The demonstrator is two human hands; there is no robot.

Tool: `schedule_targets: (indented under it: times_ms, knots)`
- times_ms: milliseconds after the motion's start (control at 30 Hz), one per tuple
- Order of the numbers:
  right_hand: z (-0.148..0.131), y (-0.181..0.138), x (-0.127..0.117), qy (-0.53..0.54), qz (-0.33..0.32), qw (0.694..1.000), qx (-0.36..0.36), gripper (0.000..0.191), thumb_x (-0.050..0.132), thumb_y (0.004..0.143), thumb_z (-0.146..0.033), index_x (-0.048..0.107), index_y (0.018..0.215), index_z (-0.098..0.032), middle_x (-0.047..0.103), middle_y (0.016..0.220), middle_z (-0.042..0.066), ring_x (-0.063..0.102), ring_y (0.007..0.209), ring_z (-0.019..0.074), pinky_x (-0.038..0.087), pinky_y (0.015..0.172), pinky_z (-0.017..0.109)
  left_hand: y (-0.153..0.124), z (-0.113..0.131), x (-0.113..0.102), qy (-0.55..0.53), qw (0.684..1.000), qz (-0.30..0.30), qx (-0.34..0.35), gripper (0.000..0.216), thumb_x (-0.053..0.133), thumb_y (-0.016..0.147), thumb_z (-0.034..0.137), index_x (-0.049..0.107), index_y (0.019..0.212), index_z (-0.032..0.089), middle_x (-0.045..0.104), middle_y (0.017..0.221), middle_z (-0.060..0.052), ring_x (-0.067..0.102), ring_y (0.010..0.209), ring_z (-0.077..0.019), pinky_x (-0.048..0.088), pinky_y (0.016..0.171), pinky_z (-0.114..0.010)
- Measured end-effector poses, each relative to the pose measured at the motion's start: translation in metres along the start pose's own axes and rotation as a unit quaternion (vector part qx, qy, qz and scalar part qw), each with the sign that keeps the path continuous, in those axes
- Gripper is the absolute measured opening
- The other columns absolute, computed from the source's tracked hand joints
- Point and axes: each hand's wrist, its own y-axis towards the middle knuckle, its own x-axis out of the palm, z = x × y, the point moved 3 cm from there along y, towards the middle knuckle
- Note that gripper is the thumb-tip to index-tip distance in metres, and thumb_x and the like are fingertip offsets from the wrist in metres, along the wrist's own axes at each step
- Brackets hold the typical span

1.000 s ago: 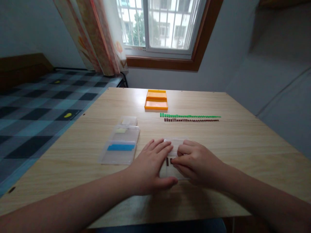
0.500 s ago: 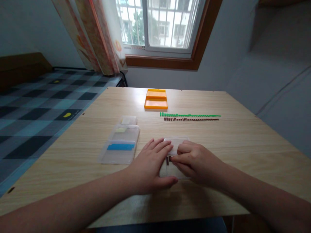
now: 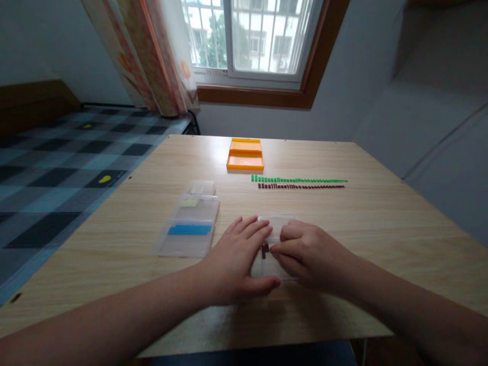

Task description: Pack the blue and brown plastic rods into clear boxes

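In front of me lies an open clear plastic box [image 3: 277, 218] with its lid side away from me. My left hand [image 3: 236, 262] rests spread over the box's left side, fingers stretched out. Inside the near half, against the left edge, sit small dark brown tiles [image 3: 264, 250]. My right hand [image 3: 310, 251] is at the box's right side, thumb and index finger pressed together just right of the tiles. Whatever those fingertips may hold is hidden.
Left of the hands is another open clear box [image 3: 163, 246] with a blue strip [image 3: 189, 230] inside, and a smaller clear box [image 3: 203, 186] behind it. Farther back are a row of green tiles [image 3: 274, 179], a row of brown tiles [image 3: 301, 187] and an orange tray [image 3: 245, 166].
My right fingertips have shifted slightly right, off the brown tiles, and more of these shows. My left hand stays in place on the box.
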Motion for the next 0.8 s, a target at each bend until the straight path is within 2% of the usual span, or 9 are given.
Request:
schedule_targets:
  times_ms: [400,800]
  knots:
    - [-0.0004,0.0015,0.0013,-0.012,0.013,1.000,-0.022,0.029,0.058,0.095,-0.014,0.063,0.066,-0.017,0.057,0.071,0.002,0.049,0.070,0.0147,0.035,0.066,0.030,0.0005,-0.0016,0.0021,0.006,1.000,0.004,0.005,0.092,0.078,0.080,0.058,0.045,0.155,0.016,0.038,0.165,-0.016,0.030,0.155,-0.0368,0.018,0.127,-0.059]
    - [-0.0007,0.0013,-0.0021,-0.001,0.021,1.000,-0.021,0.028,0.058,0.093,-0.013,0.062,0.065,-0.016,0.054,0.071,0.002,0.047,0.069,0.0142,0.033,0.064,0.029,0.0010,-0.0006,0.0014,0.008,1.000,-0.001,-0.001,0.094,0.079,0.079,0.058,0.045,0.154,0.013,0.038,0.165,-0.016,0.029,0.155,-0.0378,0.018,0.128,-0.058]
